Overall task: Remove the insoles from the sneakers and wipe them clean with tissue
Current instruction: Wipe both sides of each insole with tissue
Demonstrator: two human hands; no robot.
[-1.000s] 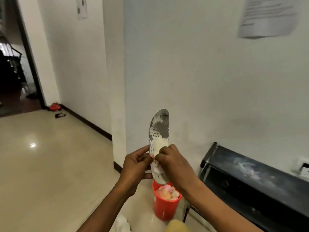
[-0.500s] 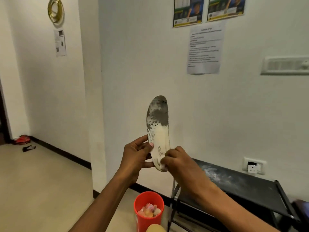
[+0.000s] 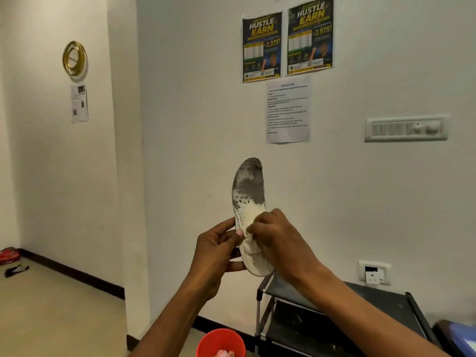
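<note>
While we hold the insole (image 3: 248, 186) up in front of the wall, above the black rack (image 3: 386, 300) and the red bucket (image 3: 219, 340), the wiping step looks to be in hand. Our left hand (image 3: 216, 251) grips its lower edge between thumb and fingers. Our right hand (image 3: 278, 240) curls round what seems a white tissue (image 3: 249, 237) and presses it on the pale middle. The insole stands nearly upright, its long axis vertical, grey dirty end up and rounded pale end down. Next, we judge, the tissue must travel up onto that dark patch.
</note>
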